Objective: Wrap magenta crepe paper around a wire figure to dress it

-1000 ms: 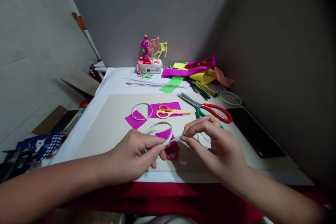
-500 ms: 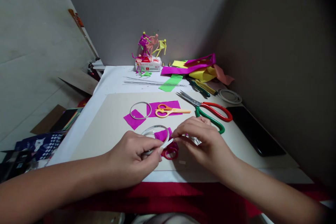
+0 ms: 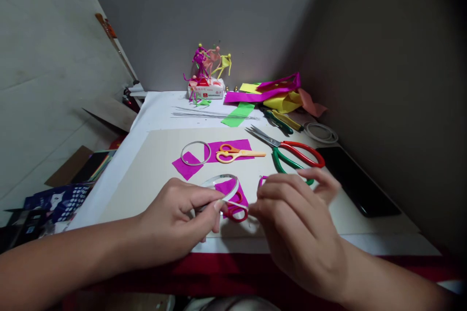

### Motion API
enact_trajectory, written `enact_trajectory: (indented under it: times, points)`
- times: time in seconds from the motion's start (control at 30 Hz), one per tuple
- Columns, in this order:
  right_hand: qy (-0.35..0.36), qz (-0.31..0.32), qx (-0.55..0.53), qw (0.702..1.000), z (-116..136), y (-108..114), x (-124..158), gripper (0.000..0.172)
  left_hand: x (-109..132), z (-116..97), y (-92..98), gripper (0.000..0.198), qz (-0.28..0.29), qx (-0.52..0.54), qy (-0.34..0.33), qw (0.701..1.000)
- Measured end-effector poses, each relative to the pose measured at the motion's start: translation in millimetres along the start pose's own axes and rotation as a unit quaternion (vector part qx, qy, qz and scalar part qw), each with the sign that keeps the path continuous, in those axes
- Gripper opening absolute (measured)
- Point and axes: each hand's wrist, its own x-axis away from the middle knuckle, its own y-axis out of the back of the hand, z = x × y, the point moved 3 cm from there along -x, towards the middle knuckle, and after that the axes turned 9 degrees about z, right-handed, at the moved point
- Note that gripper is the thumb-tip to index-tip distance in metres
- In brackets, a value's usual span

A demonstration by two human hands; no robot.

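At lower centre, the fingers of the left hand (image 3: 175, 218) pinch a looped clear plastic strip (image 3: 219, 181) above magenta paper (image 3: 228, 187). The right hand (image 3: 297, 238) has dropped lower, just beside the strip's end, fingers half-curled; whether they grip it, I cannot tell.

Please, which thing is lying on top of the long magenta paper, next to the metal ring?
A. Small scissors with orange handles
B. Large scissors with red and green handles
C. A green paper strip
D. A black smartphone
A. The small orange plastic-handled scissors lie across the flat magenta paper rectangle, with their blades reaching past its right edge.
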Motion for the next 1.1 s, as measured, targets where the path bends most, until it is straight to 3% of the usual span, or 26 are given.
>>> enact_trajectory:
  times: [0.17,0.33,0.4,0.47,0.5,0.53,0.63,0.73,0.97,1.1]
  points:
    - [0.052,-0.055,0.075,0.994,16,8,7,0.018,2,-9,1.0,0.035,0.065,0.043,0.047,0.996]
    - [0.044,-0.029,0.087,0.995,21,16,10,0.023,1,-14,7.7,0.035,0.059,0.020,0.015,0.998]
    - [0.027,-0.023,0.094,0.995,19,21,16,0.019,-2,-6,17.3,0.035,0.004,0.069,0.041,0.997]
    - [-0.016,-0.025,0.074,0.997,13,27,21,0.014,-5,5,34.0,0.025,-0.163,0.109,0.076,0.978]
    - [-0.053,-0.058,0.047,0.996,7,32,23,0.014,-7,7,40.2,0.021,-0.216,0.089,0.061,0.970]
    - [-0.061,-0.024,0.010,0.998,3,31,23,0.014,-10,9,44.0,0.021,-0.242,0.041,0.056,0.968]
    - [-0.075,0.087,-0.058,0.992,-13,23,12,0.017,-21,16,41.2,0.024,-0.178,-0.171,0.036,0.968]
    - [-0.114,0.178,-0.108,0.971,-28,7,-6,0.013,-26,25,34.4,0.020,-0.148,-0.314,0.045,0.937]
    - [-0.180,0.263,-0.133,0.938,-48,-36,-41,0.007,-19,21,27.7,0.018,-0.167,-0.433,0.023,0.885]
    - [-0.193,0.275,-0.115,0.935,-54,-51,-50,0.008,-13,17,13.5,0.022,-0.120,-0.448,-0.050,0.885]
